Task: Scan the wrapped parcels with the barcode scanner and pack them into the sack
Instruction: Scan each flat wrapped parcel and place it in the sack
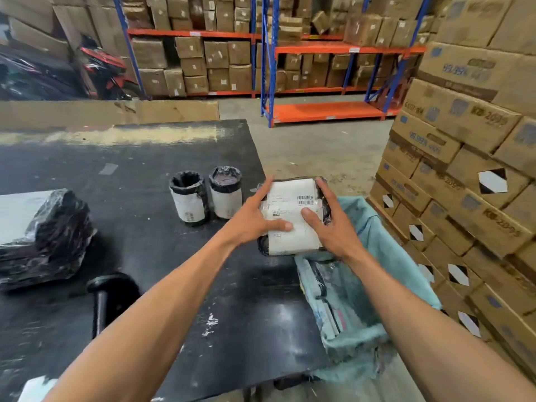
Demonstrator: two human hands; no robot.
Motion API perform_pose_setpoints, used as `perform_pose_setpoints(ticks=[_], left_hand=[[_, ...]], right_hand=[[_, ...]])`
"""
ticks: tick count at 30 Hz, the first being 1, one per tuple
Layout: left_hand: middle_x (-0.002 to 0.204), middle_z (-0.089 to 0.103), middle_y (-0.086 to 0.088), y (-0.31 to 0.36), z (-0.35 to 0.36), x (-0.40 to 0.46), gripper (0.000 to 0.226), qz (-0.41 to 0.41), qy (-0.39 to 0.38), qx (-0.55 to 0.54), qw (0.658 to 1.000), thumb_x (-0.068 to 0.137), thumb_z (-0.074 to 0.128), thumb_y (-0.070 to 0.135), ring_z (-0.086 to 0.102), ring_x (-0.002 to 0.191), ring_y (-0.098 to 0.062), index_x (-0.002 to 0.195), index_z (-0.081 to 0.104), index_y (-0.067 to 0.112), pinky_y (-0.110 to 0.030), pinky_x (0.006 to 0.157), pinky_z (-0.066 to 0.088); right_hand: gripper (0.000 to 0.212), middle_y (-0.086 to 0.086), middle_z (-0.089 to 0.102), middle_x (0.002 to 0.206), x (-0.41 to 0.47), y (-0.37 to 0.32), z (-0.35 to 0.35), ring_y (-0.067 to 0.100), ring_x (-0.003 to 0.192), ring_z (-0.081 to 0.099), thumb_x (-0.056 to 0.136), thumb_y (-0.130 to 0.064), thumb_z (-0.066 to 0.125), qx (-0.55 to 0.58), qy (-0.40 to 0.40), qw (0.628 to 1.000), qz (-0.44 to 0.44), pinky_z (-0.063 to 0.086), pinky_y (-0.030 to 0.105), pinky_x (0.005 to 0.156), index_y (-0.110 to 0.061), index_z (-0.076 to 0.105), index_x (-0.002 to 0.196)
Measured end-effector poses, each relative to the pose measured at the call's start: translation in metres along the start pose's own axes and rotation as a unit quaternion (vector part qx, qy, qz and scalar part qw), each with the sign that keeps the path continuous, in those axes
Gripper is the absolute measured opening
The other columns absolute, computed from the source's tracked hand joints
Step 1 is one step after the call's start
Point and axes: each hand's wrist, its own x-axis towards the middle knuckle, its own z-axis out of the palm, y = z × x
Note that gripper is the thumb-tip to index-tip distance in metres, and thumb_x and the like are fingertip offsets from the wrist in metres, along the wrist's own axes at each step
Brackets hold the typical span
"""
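- Parcel: flat, black wrap, white label with barcode facing up; held at the desk right edge, just above the sack mouth.
- Left hand grip: holding the parcel's left side, thumb on the label.
- Right hand grip: holding the right side, thumb on top, fingers wrapped round the far edge.
- Step: looks like packing; scan probably done, cannot confirm.
- Next: carry right and down, release into the open sack just below the right grip.
- Left of the grips: two cylinder parcels, near; a bigger wrapped bundle, well apart.
- Scanner: dark handle, on the desk below-left of the left grip, untouched.
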Motion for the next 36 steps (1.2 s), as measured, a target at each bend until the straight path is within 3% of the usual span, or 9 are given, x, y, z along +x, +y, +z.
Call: perform_pose_setpoints(ticks=[3,6,10,13,18,22,30,34,36], left_hand=[[0.130,0.054,0.041,-0.008,0.041,0.028,0.124,-0.031,-0.009,0.009,0.999,0.073,0.085,0.056,0.060,0.113,0.012,0.154,-0.010,0.054,-0.007,0.087,0.047],[0.153,0.031,0.000,-0.022,0.075,0.049,0.112,-0.111,0.018,0.083,0.990,0.076,0.056,0.085,0.044,0.136,-0.020,0.157,-0.011,0.049,-0.032,0.111,0.038],[0.167,0.006,-0.016,-0.061,0.100,0.069,0.089,-0.128,0.067,0.261,0.954,0.096,0.037,0.070,0.004,0.154,-0.033,0.164,0.001,0.024,-0.047,0.126,0.006],[0.168,-0.009,-0.021,-0.081,0.107,0.081,0.089,-0.154,0.068,0.326,0.930,0.100,0.029,0.067,-0.009,0.156,-0.033,0.163,-0.004,0.012,-0.044,0.126,-0.008],[0.169,-0.010,-0.017,-0.110,0.110,0.090,0.081,-0.136,0.070,0.408,0.900,0.105,0.018,0.059,-0.010,0.156,-0.028,0.161,-0.007,0.006,-0.037,0.126,-0.009],[0.168,-0.013,-0.015,-0.118,0.109,0.091,0.075,-0.141,0.062,0.438,0.886,0.107,0.015,0.053,-0.013,0.156,-0.025,0.161,-0.009,0.006,-0.036,0.126,-0.010],[0.169,-0.013,-0.015,-0.113,0.110,0.090,0.072,-0.146,0.055,0.449,0.880,0.108,0.022,0.046,-0.014,0.156,-0.024,0.161,-0.006,0.006,-0.040,0.126,-0.006],[0.169,-0.011,-0.015,-0.112,0.109,0.091,0.071,-0.145,0.051,0.457,0.876,0.108,0.023,0.044,-0.013,0.156,-0.025,0.161,-0.004,0.005,-0.040,0.126,-0.006],[0.169,-0.011,-0.016,-0.112,0.109,0.091,0.071,-0.147,0.054,0.457,0.875,0.109,0.024,0.044,-0.012,0.156,-0.025,0.161,-0.004,0.005,-0.040,0.127,-0.006]], right_hand=[[0.066,-0.032,0.047,0.150,0.000,0.040,-0.035,-0.019,0.128,0.050,0.095,-0.059,0.070,0.029,0.028,0.999,0.037,0.046,0.011,0.100,-0.072,0.032,0.147],[0.070,-0.030,0.046,0.146,0.000,0.082,-0.063,-0.029,0.119,0.048,0.092,-0.057,0.070,0.041,0.043,0.996,0.063,0.044,-0.001,0.090,-0.055,0.037,0.154],[0.074,-0.015,0.049,0.151,0.000,0.138,-0.078,-0.028,0.117,0.050,0.095,-0.048,0.072,0.038,0.014,0.993,0.110,0.039,-0.006,0.086,-0.041,0.039,0.160],[0.069,-0.014,0.052,0.154,0.000,0.175,-0.074,-0.007,0.131,0.054,0.097,-0.045,0.074,0.033,-0.020,0.988,0.152,0.036,-0.007,0.091,-0.046,0.041,0.158],[0.066,-0.022,0.060,0.143,0.009,0.229,-0.046,-0.021,0.122,0.056,0.098,-0.033,0.077,0.034,-0.079,0.978,0.192,0.039,-0.001,0.096,-0.054,0.045,0.151],[0.068,-0.013,0.056,0.153,0.019,0.262,-0.011,0.004,0.136,0.054,0.098,-0.033,0.076,0.038,-0.125,0.965,0.225,0.040,0.025,0.114,-0.046,0.044,0.157],[0.071,-0.018,0.050,0.143,0.040,0.301,0.048,0.005,0.135,0.046,0.095,-0.047,0.077,0.056,-0.157,0.946,0.277,0.035,0.025,0.109,-0.051,0.041,0.156],[0.073,-0.005,0.046,0.161,0.031,0.316,0.055,0.011,0.142,0.042,0.098,-0.054,0.069,0.016,-0.165,0.948,0.271,0.031,0.029,0.114,-0.050,0.032,0.161],[0.073,0.005,0.036,0.170,0.030,0.324,0.058,0.026,0.153,0.037,0.102,-0.057,0.060,-0.049,-0.188,0.946,0.259,0.030,0.041,0.124,-0.047,0.025,0.165]])
